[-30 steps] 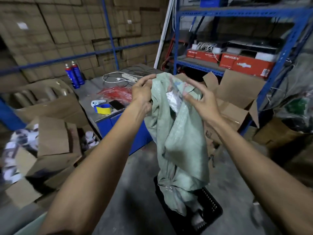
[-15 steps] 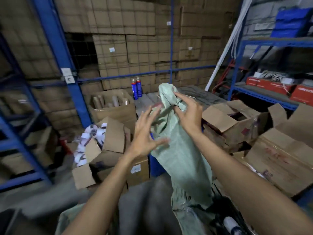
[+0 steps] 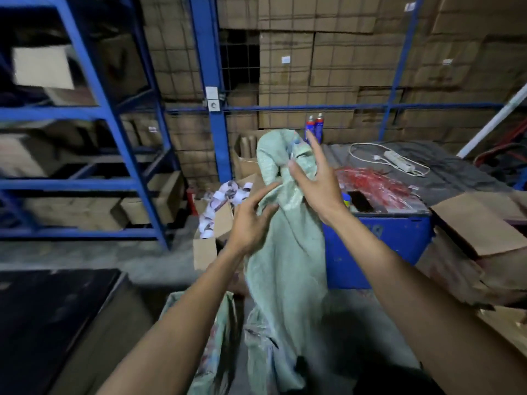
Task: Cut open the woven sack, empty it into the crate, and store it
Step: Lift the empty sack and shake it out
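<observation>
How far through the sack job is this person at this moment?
Emptying looks done: the green woven sack hangs limp. In hand: the left hand and right hand bunch its top, fingers partly spread. Storing it remains. The crate is not clearly in view.

Warehouse: stacked cartons, blue shelving racks.

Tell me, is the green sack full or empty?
Looks empty: the green sack hangs limp and flat, bunched at the top between the left hand and right hand.
</observation>
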